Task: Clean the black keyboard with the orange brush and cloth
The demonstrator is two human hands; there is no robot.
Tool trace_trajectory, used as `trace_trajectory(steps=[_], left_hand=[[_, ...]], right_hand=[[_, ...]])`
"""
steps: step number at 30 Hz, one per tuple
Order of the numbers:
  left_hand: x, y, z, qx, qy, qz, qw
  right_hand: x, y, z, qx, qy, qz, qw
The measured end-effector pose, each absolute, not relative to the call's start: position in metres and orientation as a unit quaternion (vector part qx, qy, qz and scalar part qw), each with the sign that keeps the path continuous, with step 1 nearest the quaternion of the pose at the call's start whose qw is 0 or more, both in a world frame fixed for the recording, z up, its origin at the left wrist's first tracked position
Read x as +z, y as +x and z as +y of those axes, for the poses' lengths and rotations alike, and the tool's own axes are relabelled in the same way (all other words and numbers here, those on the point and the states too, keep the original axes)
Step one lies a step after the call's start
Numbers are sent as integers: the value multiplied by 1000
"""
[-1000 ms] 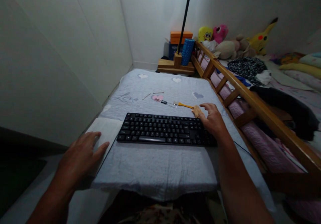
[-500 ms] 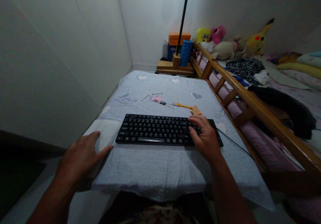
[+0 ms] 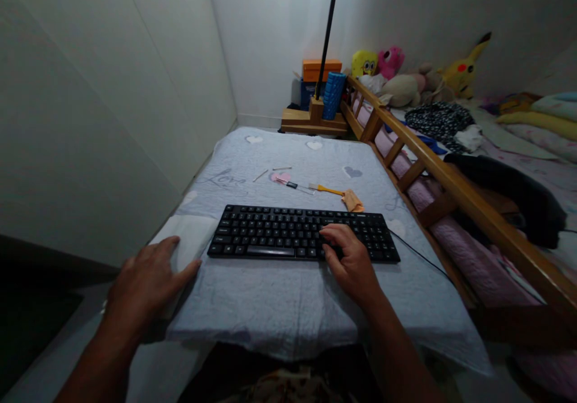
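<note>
A black keyboard (image 3: 270, 228) lies flat across the table, its cable (image 3: 419, 255) running off to the right. Over its keys, right of the middle, is my right hand (image 3: 349, 261), fingers bent and thumb apart from them, holding nothing that I can see. My left hand (image 3: 146, 276) rests open at the table's left edge, on a white sheet or cloth (image 3: 193, 234), thumb pointing toward the keyboard's corner. Beyond the keyboard lie an orange-handled brush (image 3: 329, 190), a folded orange-brown cloth (image 3: 352, 200), a thin tool with a dark middle (image 3: 292, 185) and two cotton swabs (image 3: 282, 168).
A pale cloth with hearts (image 3: 288, 307) covers the table. Along the right runs a wooden bed rail (image 3: 419, 144), with plush toys and clothes behind it. A white wall or panel (image 3: 112, 108) stands at left. Boxes (image 3: 321, 70) and a black pole (image 3: 329, 30) are at the back.
My right hand has moved left along the keyboard, off the number keys, uncovering them and the orange-brown cloth. My left hand has hardly moved.
</note>
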State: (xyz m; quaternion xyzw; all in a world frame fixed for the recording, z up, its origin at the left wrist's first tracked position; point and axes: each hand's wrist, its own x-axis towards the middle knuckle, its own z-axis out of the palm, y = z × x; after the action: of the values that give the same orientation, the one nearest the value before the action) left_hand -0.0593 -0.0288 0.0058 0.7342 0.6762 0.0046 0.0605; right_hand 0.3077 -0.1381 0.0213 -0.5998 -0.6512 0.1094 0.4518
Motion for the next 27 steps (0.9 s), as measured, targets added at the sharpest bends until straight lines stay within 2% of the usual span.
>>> trace_trajectory(steps=[9, 27], left_hand=[[10, -54, -31, -26, 738, 673, 39], [15, -30, 11, 19, 795, 606, -16]], right_hand=[[15, 308, -140, 128, -599, -650, 450], [15, 306, -142, 126, -605, -654, 436]])
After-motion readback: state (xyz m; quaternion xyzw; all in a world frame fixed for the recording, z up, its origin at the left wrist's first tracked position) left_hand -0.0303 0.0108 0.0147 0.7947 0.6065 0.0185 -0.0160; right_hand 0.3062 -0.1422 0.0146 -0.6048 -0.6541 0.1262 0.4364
